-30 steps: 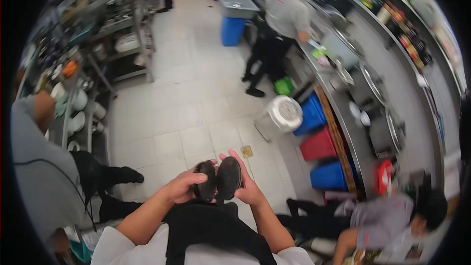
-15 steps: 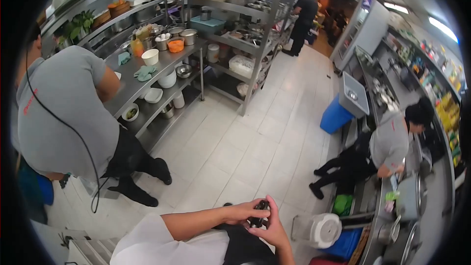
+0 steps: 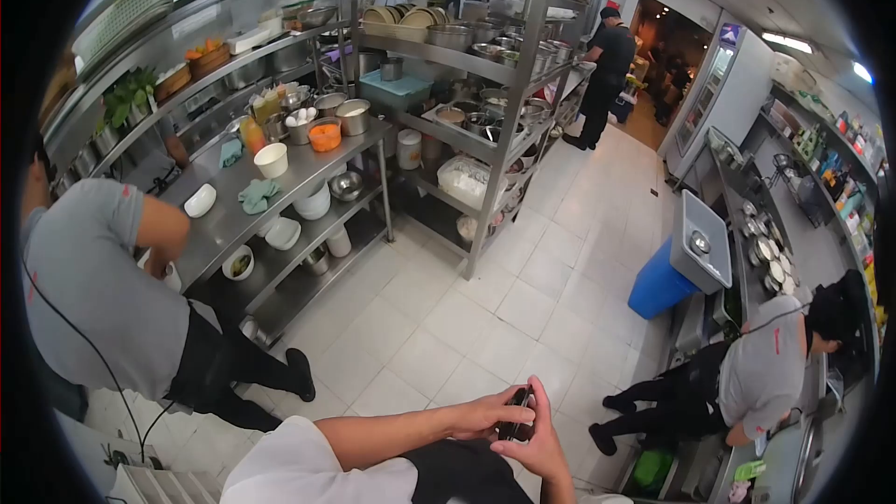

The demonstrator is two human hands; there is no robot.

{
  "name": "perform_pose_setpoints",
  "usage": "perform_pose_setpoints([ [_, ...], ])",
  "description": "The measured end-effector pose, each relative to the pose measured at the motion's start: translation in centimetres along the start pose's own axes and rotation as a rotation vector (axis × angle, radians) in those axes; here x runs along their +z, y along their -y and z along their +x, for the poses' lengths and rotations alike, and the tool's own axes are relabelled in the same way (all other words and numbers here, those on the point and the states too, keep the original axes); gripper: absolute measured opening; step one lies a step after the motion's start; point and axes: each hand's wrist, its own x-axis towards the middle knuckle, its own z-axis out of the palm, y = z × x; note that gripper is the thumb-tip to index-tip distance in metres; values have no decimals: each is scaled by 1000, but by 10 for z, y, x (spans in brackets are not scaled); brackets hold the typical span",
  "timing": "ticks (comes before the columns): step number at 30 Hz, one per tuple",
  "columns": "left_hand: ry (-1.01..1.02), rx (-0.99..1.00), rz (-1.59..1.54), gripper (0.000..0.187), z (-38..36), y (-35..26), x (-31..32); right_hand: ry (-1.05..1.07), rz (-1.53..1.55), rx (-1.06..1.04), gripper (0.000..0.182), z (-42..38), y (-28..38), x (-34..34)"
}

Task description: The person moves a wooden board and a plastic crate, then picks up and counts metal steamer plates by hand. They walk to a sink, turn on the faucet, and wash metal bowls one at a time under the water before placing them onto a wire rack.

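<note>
Low in the view, in front of my dark apron [image 3: 467, 474], both hands close round a small dark, shiny object [image 3: 516, 417]. My left hand [image 3: 479, 417] grips it from the left, its thumb across the front. On the other side, my right hand [image 3: 537, 441] has its thumb below and its fingers pointing up behind the object. Much of the object is covered by fingers, so I cannot make out its kind. Beyond my hands lies the pale tiled floor [image 3: 448, 336].
Left, a person in a grey shirt [image 3: 93, 289] works at a steel counter [image 3: 210, 224]. A steel rack [image 3: 509, 131] stands centre-back. Right are a blue bin [image 3: 653, 280] and another person [image 3: 761, 359] bending over a counter. Farther back stands a person in black [image 3: 611, 70].
My view has shifted, and my hands with the dark object appear slightly farther right. The left person's arm is lower, with a white bowl near the hand. The right person bends lower.
</note>
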Motion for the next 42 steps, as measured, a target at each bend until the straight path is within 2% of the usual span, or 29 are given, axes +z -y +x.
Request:
perform_pose_setpoints([
  [3,-146,40,11,77,25,-30,-15,103,125,50,116,51,0,-28],
  [6,-181,119,-52,77,30,-66,-33,249,82,13,119,109,9,-51],
  [8,-201,183,-103,75,26,-88,-47,361,163,-47,120,152,17,-66],
  [11,-145,445,-405,73,25,-106,-64,501,275,-78,125,205,32,-70],
  [13,-209,530,-473,76,29,-116,-73,592,90,-13,124,234,45,-59],
  [14,-421,502,-295,77,34,-118,-79,632,-291,-230,122,254,33,-52],
  [15,-630,451,-125,79,36,-119,-87,684,-291,-223,122,268,25,-50],
  [17,-657,414,-196,81,28,-128,-111,804,-150,-25,118,299,32,-38],
  [19,-536,502,-236,81,17,-135,-139,807,-51,71,118,324,40,-26],
  [20,-424,580,-270,81,12,-145,-153,759,55,6,118,339,39,-20],
  [21,-418,604,-282,81,8,-160,-166,712,155,-70,117,358,38,-13],
  [23,-380,697,-398,81,0,-187,-184,646,225,-65,123,386,35,3],
  [25,-384,655,-340,88,1,-211,-213,635,-31,-100,129,413,45,14],
  [27,-511,484,-98,88,-4,-246,-225,715,-116,-8,134,445,58,22],
  [28,-439,517,-163,88,-6,-257,-239,696,-43,-37,133,461,60,22],
  [30,-434,566,-119,89,-14,-279,-252,679,72,-95,129,487,66,28],
  [33,-444,628,-87,88,-18,-303,-277,684,-63,-182,127,518,72,44],
  [35,-462,665,-130,87,-17,-312,-296,725,-47,-97,127,541,75,53],
  [37,-420,622,-369,87,-18,-320,-318,809,-66,-54,126,567,71,58],
  [38,-390,662,-328,84,-18,-327,-327,816,35,-23,127,582,72,60],
  [41,-479,766,-231,80,-15,-352,-355,871,91,-104,128,632,66,68],
  [42,-564,743,-228,80,-16,-365,-359,896,75,-109,127,646,71,77],
])
